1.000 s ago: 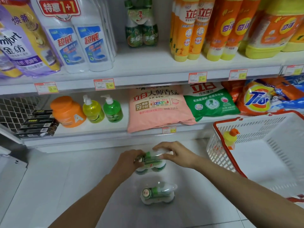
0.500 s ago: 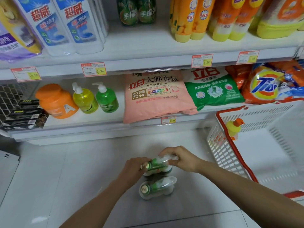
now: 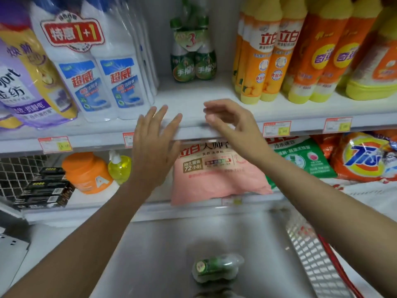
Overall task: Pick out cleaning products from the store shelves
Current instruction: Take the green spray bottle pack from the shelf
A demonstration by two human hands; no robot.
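Your left hand (image 3: 155, 145) is spread and your right hand (image 3: 233, 125) loosely curled, both empty, before the upper shelf (image 3: 184, 95). The green bottle pack (image 3: 192, 61) stands at 12 o'clock; a second pack (image 3: 214, 268) (blurred, probably alike) lies on the floor (image 3: 150, 254) at 6 o'clock.

Bare left forearm (image 3: 90, 233), bare right forearm (image 3: 322, 201), left hand (image 3: 154, 147) and right hand (image 3: 234, 127) bare too, fingers (image 3: 174, 125) slender, edges slightly blurred.
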